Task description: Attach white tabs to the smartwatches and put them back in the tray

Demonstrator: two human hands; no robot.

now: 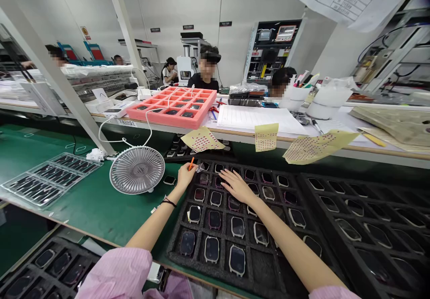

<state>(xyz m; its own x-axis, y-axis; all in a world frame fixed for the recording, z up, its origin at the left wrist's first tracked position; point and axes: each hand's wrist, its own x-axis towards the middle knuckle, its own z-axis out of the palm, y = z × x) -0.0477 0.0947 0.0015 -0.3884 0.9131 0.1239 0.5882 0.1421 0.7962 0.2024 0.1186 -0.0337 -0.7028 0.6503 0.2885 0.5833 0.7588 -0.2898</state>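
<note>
The left grip (186,177) is closed in a pinch on a slim orange stick (191,164), with a small clear piece (200,168) just beyond the fingertips; whether that piece is attached to the stick cannot be determined. The right grip (237,187) is fully open, palm down with fingers spread, and holds nothing. It lies over a black foam tray (260,270), whose pockets carry rows of rounded-rectangular smartwatch cases (211,249) with silver, pink and dark frames. A second black foam tray (366,220) of similar cases sits just to the right. The first tray rests on a green-topped table (101,211), which also carries a white mesh desk fan (137,170) near the left wrist and a clear plastic tray of dark parts (50,178) farther left. Pink sleeves (116,274) cover both arms above the forearms. Beyond stands a coral-pink foam tray (171,107) on a raised white shelf (336,153), with a seated co-worker (205,68) behind it.
</note>
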